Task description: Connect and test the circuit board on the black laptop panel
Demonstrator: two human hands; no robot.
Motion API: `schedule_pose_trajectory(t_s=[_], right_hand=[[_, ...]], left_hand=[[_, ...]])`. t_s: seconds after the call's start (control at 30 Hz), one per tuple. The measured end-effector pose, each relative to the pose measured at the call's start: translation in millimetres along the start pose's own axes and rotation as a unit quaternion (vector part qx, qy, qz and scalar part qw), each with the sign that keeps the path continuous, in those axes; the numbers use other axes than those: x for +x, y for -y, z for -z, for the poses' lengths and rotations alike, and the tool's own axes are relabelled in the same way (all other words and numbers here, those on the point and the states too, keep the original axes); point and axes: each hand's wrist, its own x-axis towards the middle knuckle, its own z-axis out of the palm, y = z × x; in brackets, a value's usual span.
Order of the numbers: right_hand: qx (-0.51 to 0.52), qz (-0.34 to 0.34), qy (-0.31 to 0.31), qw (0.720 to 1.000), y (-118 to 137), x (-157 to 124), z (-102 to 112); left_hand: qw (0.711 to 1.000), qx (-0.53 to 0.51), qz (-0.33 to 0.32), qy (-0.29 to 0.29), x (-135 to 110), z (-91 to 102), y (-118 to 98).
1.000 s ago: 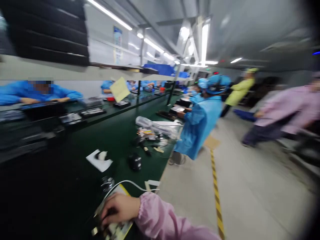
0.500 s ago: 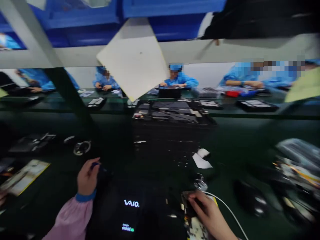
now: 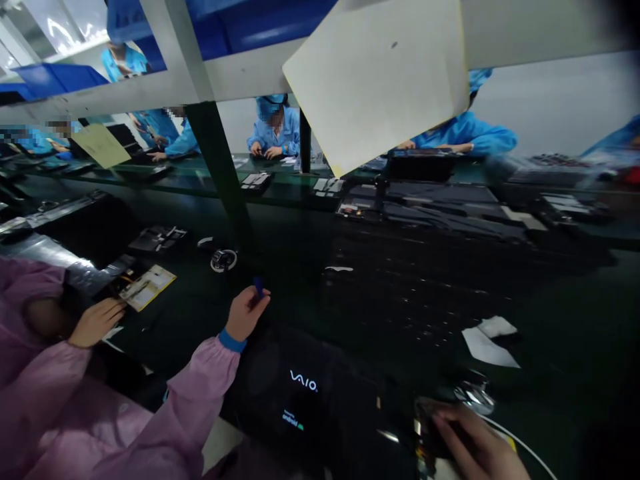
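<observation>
My left hand (image 3: 246,313), in a pink sleeve with a blue cuff, pinches a small dark-blue piece (image 3: 259,287) whose kind I cannot make out. Below and right of it lies a black screen (image 3: 333,393), lit with a VAIO logo and the word android. At the lower right my right hand (image 3: 483,437) is closed, its fingertips at the dark upper edge of a circuit board assembly (image 3: 423,443). What those fingers pinch, if anything, is hidden. A coiled clear item (image 3: 475,393) and a white cable (image 3: 525,448) lie beside that hand.
A co-worker's hand (image 3: 97,323) is at the left beside a yellow-edged board (image 3: 150,287). A white-ringed coil (image 3: 223,260) and paper scraps (image 3: 490,340) lie on the dark table. Stacked black panels (image 3: 440,207) stand behind. A pale card (image 3: 380,87) hangs overhead.
The view has swung left, so both hands and the screen now appear further right. The co-worker at the left has come into fuller view. My hands keep their grips.
</observation>
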Motion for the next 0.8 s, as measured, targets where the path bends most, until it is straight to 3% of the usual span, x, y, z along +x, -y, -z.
schedule_pose_trajectory(t_s=[0.17, 0.4, 0.57, 0.7, 0.8], right_hand=[[-0.012, -0.016, -0.004, 1.0, 5.0, -0.1, 2.3], [-0.006, -0.024, -0.001, 1.0, 3.9, -2.3, 2.3], [-0.006, -0.035, 0.001, 0.999, -2.6, -4.8, 1.5], [-0.005, -0.027, 0.008, 1.0, -10.5, -8.5, 0.1], [-0.01, -0.021, 0.009, 1.0, -17.9, -11.5, -1.9]], left_hand=[[0.995, -0.022, 0.079, 0.056, 5.1, -2.3, 3.1], [0.995, -0.034, 0.088, 0.021, 7.0, -2.0, 3.3], [0.993, -0.005, 0.103, 0.059, 7.3, -2.0, 2.2], [0.993, -0.032, 0.105, 0.033, 5.7, -1.8, 2.8], [0.992, -0.019, 0.113, 0.052, 4.5, -2.2, 4.3]])
